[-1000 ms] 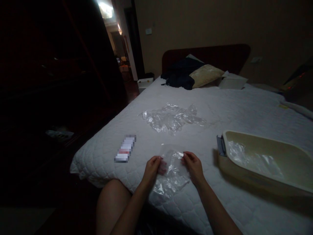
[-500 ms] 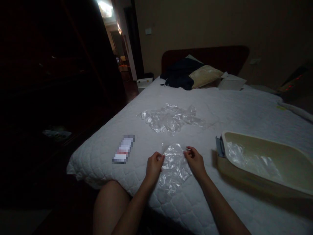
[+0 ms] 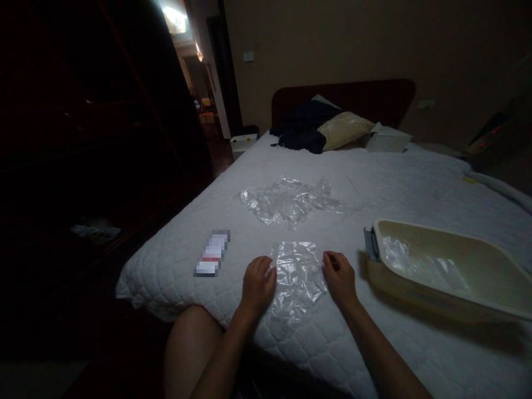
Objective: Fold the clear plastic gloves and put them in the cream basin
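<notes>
A clear plastic bag (image 3: 297, 280) lies spread out and wrinkled on the white quilted bed cover in front of me. My left hand (image 3: 258, 282) rests at its left edge, fingers loosely bent and holding nothing that I can see. On the other side, my right hand (image 3: 339, 278) is just off the bag's right edge, with curled fingers and a gap between thumb and fingertips. Beyond both hands lies a crumpled heap of clear plastic bags (image 3: 286, 202).
To the right stands a cream plastic bin (image 3: 424, 305) with a grey latch and clear plastic inside. A blurred-out phone-shaped object (image 3: 213, 254) lies left. Dark cloth (image 3: 301, 133), a beige pillow (image 3: 344, 130) and a white box (image 3: 388, 138) sit by the headboard (image 3: 374, 91).
My hands have let go of the bag's upper sides and moved apart, left hand leftward, right hand rightward. The bag now lies flatter and squarer.
</notes>
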{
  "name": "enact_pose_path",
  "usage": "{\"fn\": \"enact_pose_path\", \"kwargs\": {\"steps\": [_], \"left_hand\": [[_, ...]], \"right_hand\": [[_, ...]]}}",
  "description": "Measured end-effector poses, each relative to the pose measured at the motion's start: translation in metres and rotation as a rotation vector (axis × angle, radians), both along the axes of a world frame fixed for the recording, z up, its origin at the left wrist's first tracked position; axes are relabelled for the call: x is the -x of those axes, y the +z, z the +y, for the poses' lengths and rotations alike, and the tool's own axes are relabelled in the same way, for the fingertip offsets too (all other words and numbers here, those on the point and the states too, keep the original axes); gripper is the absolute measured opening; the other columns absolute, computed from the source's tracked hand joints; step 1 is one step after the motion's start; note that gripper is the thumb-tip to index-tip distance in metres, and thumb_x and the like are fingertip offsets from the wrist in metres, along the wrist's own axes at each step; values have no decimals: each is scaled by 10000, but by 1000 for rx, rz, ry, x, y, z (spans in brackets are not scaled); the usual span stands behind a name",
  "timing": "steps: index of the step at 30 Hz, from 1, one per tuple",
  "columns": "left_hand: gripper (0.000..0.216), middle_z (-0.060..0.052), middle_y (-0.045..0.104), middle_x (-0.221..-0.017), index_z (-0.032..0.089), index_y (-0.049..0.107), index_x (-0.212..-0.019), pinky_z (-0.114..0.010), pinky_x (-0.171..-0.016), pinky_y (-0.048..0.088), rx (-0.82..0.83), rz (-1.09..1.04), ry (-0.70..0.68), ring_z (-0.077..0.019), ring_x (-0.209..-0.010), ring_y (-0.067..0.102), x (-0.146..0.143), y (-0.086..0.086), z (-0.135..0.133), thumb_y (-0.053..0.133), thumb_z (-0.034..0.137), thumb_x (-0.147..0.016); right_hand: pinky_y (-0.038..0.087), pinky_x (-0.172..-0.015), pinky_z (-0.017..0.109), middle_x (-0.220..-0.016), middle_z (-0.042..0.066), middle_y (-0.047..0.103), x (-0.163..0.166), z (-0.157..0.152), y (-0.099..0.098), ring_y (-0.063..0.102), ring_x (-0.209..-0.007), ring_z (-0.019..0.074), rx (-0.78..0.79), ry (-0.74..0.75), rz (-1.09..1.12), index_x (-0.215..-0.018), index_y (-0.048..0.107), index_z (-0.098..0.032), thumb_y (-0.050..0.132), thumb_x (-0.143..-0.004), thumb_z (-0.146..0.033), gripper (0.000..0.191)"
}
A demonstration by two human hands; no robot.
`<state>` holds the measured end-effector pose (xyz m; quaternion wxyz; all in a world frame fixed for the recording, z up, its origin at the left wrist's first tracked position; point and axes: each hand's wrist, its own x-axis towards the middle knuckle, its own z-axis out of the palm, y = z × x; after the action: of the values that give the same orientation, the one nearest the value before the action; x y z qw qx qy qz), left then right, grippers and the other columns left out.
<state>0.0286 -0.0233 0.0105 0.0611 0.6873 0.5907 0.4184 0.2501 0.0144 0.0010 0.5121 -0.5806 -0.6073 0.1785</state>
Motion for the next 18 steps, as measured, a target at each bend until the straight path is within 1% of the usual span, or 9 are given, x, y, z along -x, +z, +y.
{"fn": "enact_pose_path", "kwargs": {"steps": [1,3,5,7,10,13,16,18], "left_hand": [[235,-90,585,-1052,188,564,-1003,-380,-884,402,-48,53,-67,-214,-1024,517,2,-1,-2,441,257,-816],[286,-93,556,-1148,192,551,-1077,-418,-941,374,-78,144,-182,-227,-1125,459,5,-4,-6,433,227,-818],[318,-96,544,-1179,193,538,-1120,-435,-954,371,-55,218,-266,-232,-1148,448,6,-8,-9,427,225,-824],[327,-104,541,-1188,187,537,-1132,-447,-969,360,-26,279,-311,-237,-1156,444,5,-11,-10,426,229,-826],[316,-112,535,-1201,172,551,-1114,-448,-989,342,-8,308,-310,-237,-1169,432,4,-13,-11,428,230,-828],[313,-113,516,-1228,166,551,-1111,-441,-998,335,-1,304,-298,-231,-1181,423,4,-15,-10,422,231,-832],[328,-110,489,-1261,166,531,-1137,-447,-1002,329,-4,310,-300,-231,-1216,384,5,-16,-9,409,220,-838],[337,-107,466,-1285,169,520,-1149,-455,-998,331,-13,315,-310,-237,-1248,338,5,-16,-8,406,206,-834]], "right_hand": [[442,-683,305,-821,68,590,-1,-6,2,547,-764,183,17,43,0,-848,589,-171,427,-828,-397,279],[443,-696,314,-813,64,603,-3,-18,5,555,-766,187,56,145,-27,-840,601,-183,425,-831,-398,278],[446,-724,331,-835,66,617,-5,-31,6,562,-787,196,80,241,-78,-855,613,-194,448,-821,-393,260],[450,-740,349,-852,70,621,-7,-43,5,565,-807,206,71,302,-138,-870,617,-201,497,-796,-380,228],[455,-763,374,-864,74,625,-12,-58,1,568,-836,215,20,349,-207,-883,616,-206,546,-768,-327,181],[439,-824,404,-916,68,633,-20,-68,-4,563,-922,218,-53,397,-246,-883,617,-222,539,-769,-257,142],[395,-895,446,-927,52,648,-32,-76,-7,559,-978,220,-103,476,-318,-851,623,-238,526,-765,-200,135],[352,-936,476,-908,45,660,-39,-80,-7,557,-1001,224,-107,525,-386,-840,626,-245,516,-762,-172,154]]}}
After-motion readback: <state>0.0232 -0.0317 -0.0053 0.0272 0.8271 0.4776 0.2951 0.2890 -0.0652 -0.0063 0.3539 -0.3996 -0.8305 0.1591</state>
